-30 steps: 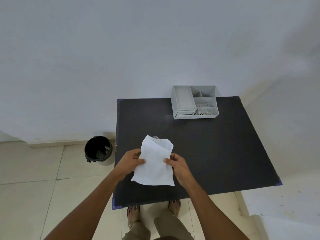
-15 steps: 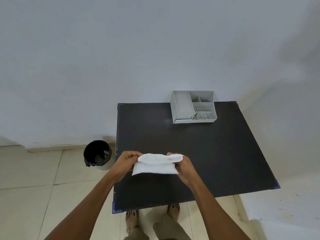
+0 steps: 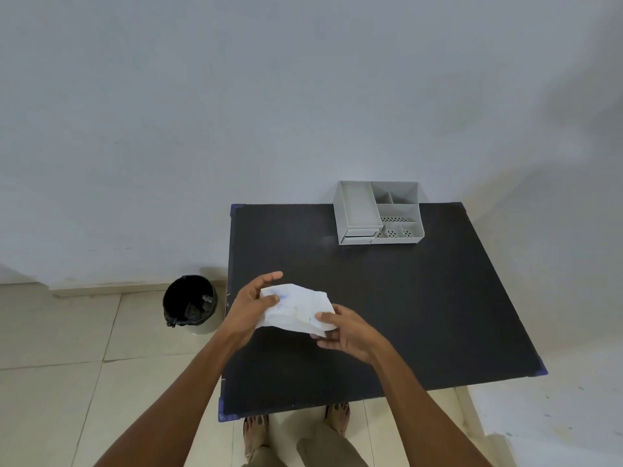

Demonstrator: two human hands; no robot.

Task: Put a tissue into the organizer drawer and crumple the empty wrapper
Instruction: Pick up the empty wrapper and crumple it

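A white folded sheet with faint blue marks (image 3: 296, 310), tissue or wrapper I cannot tell, is held above the near left part of the black table (image 3: 421, 315). My left hand (image 3: 251, 306) grips its left end, thumb on top and index finger stretched out. My right hand (image 3: 347, 330) pinches its right end from below. The grey organizer (image 3: 377, 212) stands at the table's far edge against the wall, well beyond both hands. Its small drawer (image 3: 360, 232) at the front left looks pushed in.
A bin lined with a black bag (image 3: 190, 303) stands on the tiled floor left of the table. The wall rises right behind the table. My feet show under the table's near edge.
The sheet hung upright between both hands, was then folded flat, and is now bunched smaller. My left fingers have spread, and my right hand has slid under the right end.
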